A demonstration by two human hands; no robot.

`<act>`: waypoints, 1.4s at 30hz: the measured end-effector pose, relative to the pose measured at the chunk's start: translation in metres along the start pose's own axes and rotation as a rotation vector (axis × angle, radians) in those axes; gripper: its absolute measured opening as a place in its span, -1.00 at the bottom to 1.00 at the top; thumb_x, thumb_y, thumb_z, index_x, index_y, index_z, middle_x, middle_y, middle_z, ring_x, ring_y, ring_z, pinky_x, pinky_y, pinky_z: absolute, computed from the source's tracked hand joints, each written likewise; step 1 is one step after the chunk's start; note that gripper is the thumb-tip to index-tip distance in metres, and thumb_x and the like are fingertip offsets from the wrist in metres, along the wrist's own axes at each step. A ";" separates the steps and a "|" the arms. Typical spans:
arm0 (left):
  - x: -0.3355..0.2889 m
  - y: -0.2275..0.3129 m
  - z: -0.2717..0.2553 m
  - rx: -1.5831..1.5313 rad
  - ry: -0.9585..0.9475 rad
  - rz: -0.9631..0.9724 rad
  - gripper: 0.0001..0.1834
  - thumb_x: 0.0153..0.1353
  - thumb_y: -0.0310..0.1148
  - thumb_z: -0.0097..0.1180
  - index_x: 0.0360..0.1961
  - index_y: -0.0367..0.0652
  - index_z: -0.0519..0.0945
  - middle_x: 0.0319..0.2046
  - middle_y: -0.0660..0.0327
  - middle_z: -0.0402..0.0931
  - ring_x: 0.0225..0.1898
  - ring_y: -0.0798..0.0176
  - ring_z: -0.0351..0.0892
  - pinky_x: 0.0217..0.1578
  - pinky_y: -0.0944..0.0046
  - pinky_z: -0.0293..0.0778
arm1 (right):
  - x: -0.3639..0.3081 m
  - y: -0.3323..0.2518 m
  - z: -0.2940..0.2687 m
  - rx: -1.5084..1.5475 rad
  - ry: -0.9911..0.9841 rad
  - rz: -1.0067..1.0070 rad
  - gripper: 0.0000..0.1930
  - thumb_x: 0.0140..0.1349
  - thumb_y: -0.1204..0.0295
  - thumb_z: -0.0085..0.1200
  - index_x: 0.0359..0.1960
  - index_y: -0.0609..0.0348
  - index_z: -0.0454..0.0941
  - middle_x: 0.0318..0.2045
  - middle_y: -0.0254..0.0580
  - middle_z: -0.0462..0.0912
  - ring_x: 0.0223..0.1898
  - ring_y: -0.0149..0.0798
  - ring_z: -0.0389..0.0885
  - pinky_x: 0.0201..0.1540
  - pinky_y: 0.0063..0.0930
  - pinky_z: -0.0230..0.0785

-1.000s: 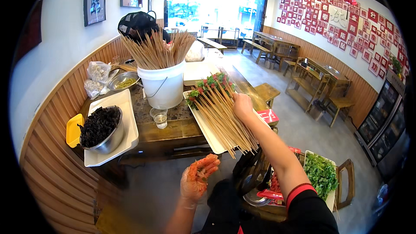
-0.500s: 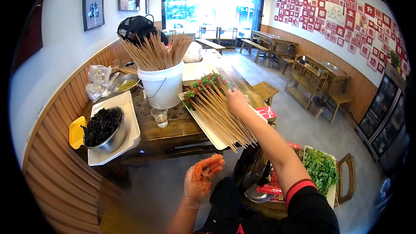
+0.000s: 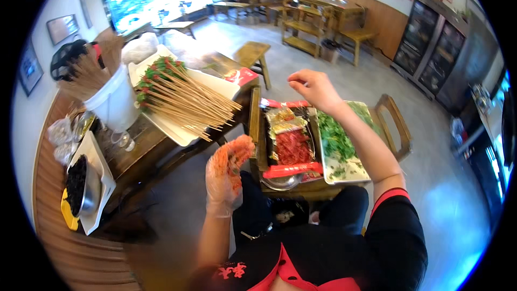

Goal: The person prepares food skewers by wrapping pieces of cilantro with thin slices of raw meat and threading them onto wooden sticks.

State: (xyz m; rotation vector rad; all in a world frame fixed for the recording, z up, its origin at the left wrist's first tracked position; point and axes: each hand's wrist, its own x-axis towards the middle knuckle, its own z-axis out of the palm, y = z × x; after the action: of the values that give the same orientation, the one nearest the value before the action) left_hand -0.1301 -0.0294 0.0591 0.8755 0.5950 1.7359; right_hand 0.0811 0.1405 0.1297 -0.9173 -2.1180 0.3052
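My left hand (image 3: 222,172), in a clear plastic glove smeared with orange-red paste, is held above my lap with its fingers curled in. Reddish bits show at its palm; what it holds cannot be made out. My bare right hand (image 3: 319,90) hangs in the air beyond the leafy green herbs (image 3: 336,140), its fingers bent in and nothing visible in them. Below and left of it lies an opened red-edged package with shredded red food (image 3: 293,148). Wooden skewers (image 3: 191,99) with green leaves and red pieces at their far ends lie across a white tray (image 3: 229,88).
A white bucket (image 3: 110,105) of bare sticks stands at the left, near a small clear cup (image 3: 125,141). A metal bowl of black food (image 3: 78,183) sits on another tray. A wooden chair (image 3: 396,126) is at the right, and a stool (image 3: 252,54) stands beyond the table.
My view has swung right and down. My right hand has left the skewers on the tray and moved over toward the herbs. My left hand stays curled above my lap.
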 end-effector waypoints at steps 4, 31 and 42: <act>0.018 -0.045 0.033 -0.045 -0.068 -0.221 -0.65 0.26 -0.31 -0.15 -0.14 -0.44 0.44 -0.19 -0.04 0.50 -0.17 0.09 0.53 -0.09 0.18 0.42 | -0.095 0.060 -0.068 -0.135 -0.051 0.389 -0.84 0.06 0.41 0.07 -0.38 0.25 0.55 -0.44 -0.08 0.58 -0.40 -0.19 0.56 -0.32 -0.42 0.38; 0.066 -0.138 0.008 0.884 -0.117 -0.075 -0.83 0.05 -0.58 -0.01 -0.32 -0.27 0.57 -0.46 0.25 0.55 -0.41 0.45 0.45 -0.35 0.44 0.37 | -0.249 0.121 -0.035 -0.502 -0.009 0.390 -0.95 -0.02 0.55 0.01 -0.47 0.23 0.45 -0.46 -0.05 0.46 -0.39 -0.01 0.51 -0.38 -0.21 0.40; 0.058 -0.134 0.009 1.462 -0.323 0.163 -0.88 -0.01 -0.44 0.11 -0.44 -0.27 0.58 -0.49 -0.06 0.53 -0.40 -0.01 0.56 -0.39 0.21 0.43 | -0.245 0.115 -0.026 -0.676 -0.202 0.134 -0.88 -0.16 0.60 0.03 -0.51 0.21 0.42 -0.47 -0.18 0.41 -0.35 -0.18 0.50 -0.40 -0.39 0.42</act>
State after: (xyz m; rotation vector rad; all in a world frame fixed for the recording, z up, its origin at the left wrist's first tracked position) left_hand -0.0556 0.0688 -0.0201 2.1614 1.6308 1.0203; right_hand 0.2636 0.0481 -0.0499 -1.4638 -2.3923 -0.2911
